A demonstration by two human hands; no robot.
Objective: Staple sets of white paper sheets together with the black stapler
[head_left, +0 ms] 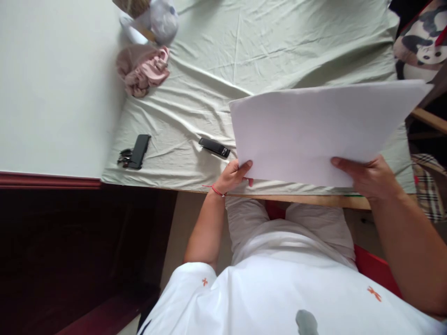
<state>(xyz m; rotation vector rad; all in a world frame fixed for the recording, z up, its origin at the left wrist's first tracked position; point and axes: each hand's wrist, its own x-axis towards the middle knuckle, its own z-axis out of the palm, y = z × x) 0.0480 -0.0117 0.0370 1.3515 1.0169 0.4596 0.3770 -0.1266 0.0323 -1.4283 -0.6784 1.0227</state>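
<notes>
A large white sheet of paper is held up over the pale green cloth-covered table. My left hand pinches its near left corner, thumb on top; a red string circles that wrist. My right hand grips the near right edge, thumb over the sheet. The paper tilts and hides part of the table behind it.
A black stapler lies just left of the paper. A black phone with keys rests near the table's left corner. Pink crumpled cloth and a white bag sit far left. A panda cushion is at right.
</notes>
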